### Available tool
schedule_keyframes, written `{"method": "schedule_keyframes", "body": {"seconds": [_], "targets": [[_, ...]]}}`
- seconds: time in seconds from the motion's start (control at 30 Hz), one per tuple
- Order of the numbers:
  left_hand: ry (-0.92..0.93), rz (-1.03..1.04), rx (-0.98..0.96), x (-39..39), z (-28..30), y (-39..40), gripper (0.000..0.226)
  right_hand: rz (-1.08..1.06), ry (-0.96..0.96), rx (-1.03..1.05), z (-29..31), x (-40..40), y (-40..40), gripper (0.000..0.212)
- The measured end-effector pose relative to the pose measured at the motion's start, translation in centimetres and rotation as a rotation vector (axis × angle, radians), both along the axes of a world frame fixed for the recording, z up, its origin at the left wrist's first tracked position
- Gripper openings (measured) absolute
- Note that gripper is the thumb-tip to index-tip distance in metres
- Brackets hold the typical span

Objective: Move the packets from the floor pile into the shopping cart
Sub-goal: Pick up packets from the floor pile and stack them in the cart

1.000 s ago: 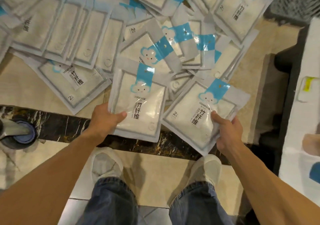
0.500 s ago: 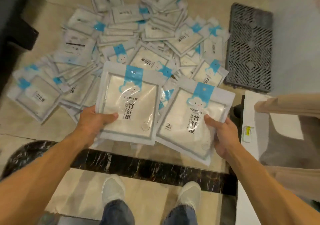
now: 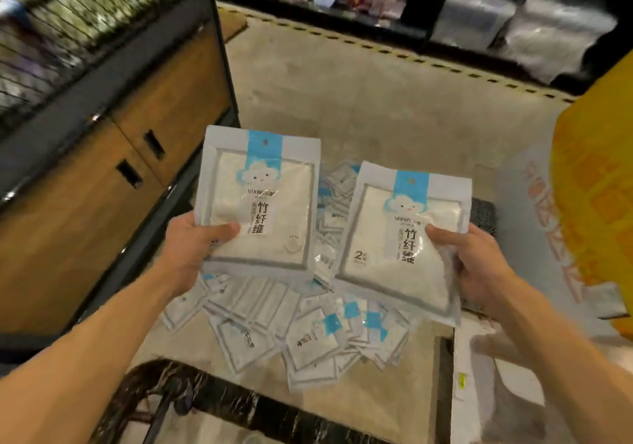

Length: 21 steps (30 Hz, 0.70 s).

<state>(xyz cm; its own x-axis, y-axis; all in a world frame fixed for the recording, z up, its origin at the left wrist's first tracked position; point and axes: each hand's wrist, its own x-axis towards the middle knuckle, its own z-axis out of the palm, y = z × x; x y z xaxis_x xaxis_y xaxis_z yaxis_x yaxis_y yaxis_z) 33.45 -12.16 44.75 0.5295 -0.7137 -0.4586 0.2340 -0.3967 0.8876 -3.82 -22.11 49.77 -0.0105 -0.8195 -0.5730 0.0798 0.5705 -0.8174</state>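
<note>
1. Beige floor (image 3: pixel 359 101) fills the middle of the frame, with a dashed yellow-and-black line running across its far edge toward the upper right.
2. Along the left side stands a cabinet (image 3: pixel 113 183) with wooden doors and dark slot handles; a wire rack (image 3: pixel 78 22), blurred, sits above it in the upper left.
3. Dark shelving (image 3: pixel 445 5) crosses the top of the frame, holding blurred wrapped goods that cannot be told apart.
4. A large yellow shape (image 3: pixel 596 183) takes up the right edge; what it is cannot be told.
5. The pile of packets (image 3: pixel 308 337) lies on the floor in the lower middle, white with blue tabs, overlapping one another, partly hidden behind the two raised packets.
6. A dark marbled strip (image 3: pixel 239 406) runs across the floor near the bottom edge.
7. The left packet (image 3: pixel 263 200) is held upright above the pile, left of centre, its blue tab and cloud face at the top.
8. The right packet (image 3: pixel 404 238) is held just beside it, slightly lower and tilted, marked with a "2" at its lower left.
9. The left hand (image 3: pixel 195 241) grips the left packet at its lower left corner, thumb pressed across the front, fingers hidden behind.
10. The right hand (image 3: pixel 476 262) grips the right packet at its right edge, thumb on the front, fingers curled behind.
</note>
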Motion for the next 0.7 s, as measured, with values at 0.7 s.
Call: {"method": "schedule_keyframes", "body": {"seconds": [0.7], "targets": [[-0.223,0.430,-0.259,12.6,40.0,22.0,0.021,0.513,-0.197,-0.236,38.4,23.0,9.2,0.020]]}}
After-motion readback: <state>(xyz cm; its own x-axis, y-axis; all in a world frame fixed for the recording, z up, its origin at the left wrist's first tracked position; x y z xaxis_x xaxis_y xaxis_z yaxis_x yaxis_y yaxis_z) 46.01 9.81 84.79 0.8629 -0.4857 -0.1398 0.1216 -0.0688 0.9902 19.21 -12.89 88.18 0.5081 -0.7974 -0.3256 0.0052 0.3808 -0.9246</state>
